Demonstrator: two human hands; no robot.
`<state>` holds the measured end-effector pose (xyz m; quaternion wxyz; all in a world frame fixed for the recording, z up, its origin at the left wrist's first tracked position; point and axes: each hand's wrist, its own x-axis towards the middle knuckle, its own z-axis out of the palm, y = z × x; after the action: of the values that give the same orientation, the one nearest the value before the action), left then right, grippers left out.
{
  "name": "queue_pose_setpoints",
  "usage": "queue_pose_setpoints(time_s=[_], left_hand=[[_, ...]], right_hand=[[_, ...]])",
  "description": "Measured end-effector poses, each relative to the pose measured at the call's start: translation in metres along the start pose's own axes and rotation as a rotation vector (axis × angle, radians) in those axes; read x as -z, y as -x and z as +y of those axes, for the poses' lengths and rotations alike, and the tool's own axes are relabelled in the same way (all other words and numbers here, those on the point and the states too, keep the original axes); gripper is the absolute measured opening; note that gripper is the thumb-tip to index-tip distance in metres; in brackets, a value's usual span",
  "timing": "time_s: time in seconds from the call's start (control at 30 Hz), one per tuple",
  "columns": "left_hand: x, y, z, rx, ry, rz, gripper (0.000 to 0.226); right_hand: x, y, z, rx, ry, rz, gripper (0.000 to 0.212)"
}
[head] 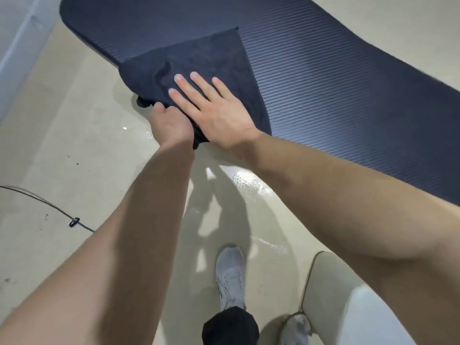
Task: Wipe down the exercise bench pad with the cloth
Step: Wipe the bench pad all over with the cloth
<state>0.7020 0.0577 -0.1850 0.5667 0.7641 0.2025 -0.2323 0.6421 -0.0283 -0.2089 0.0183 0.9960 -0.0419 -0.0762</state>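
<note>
You're wiping — your right hand [219, 113] is pressing flat, fingers spread, on the dark cloth [199, 68] lying over the pad [336, 78] near its edge, while your left hand [171, 123] is clenching the cloth's bunched corner. Next — sweep toward the uncovered ribbed stretch, keeping pressure even.

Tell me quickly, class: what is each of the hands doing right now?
Left hand: closed, gripping the cloth's bunched edge.
Right hand: open, palm flat on the cloth.
</note>
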Motion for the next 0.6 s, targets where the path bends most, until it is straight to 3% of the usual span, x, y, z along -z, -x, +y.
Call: queue_pose_setpoints(time_s=[0.17,0.23,0.37,0.6], left_hand=[[-0.028,0.046,-0.04,0.044,-0.089,-0.096,0.021],[-0.052,0.075,-0.063,0.052,-0.119,-0.172,0.012],[-0.105,0.14,-0.096,0.107,-0.181,-0.305,0.029],[-0.165,0.23,-0.15,-0.007,-0.352,-0.379,0.031]], right_hand=[[-0.011,0.054,0.028,-0.014,-0.004,0.022,0.063],[-0.016,0.097,0.05,-0.033,0.012,-0.015,0.066],[-0.027,0.181,0.097,-0.079,0.04,-0.057,0.069],[-0.063,0.305,0.152,-0.173,0.081,0.043,0.063]])
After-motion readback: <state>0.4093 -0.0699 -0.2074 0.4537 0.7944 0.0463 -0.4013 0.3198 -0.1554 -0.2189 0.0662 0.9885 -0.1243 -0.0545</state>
